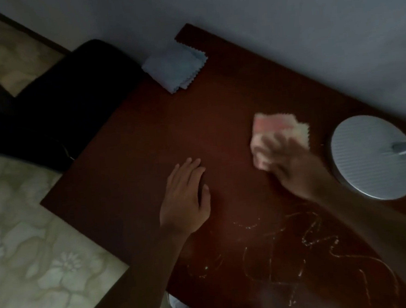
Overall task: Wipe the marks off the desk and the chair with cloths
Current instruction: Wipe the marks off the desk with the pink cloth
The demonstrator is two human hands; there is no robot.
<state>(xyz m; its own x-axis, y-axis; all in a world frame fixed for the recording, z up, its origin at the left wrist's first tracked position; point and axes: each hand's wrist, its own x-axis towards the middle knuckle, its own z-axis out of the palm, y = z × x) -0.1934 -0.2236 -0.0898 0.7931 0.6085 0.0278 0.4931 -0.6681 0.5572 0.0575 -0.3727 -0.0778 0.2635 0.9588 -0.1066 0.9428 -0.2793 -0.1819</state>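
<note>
A dark reddish-brown desk [160,137] fills the middle of the view. Pale scribbled marks [307,247] cover its near right part. My right hand [294,169] presses a pink and cream cloth [279,129] flat on the desk, beyond the marks; the hand is motion-blurred. My left hand [185,196] lies palm down on the bare desk, fingers together, holding nothing. A folded light blue cloth [175,68] rests at the far left edge of the desk. A black chair [73,98] stands against the desk's left side.
A round grey lamp base [371,163] with a metal stem sits on the desk's right edge, close to my right hand. A pale wall runs behind the desk. Patterned beige floor [36,261] lies to the left.
</note>
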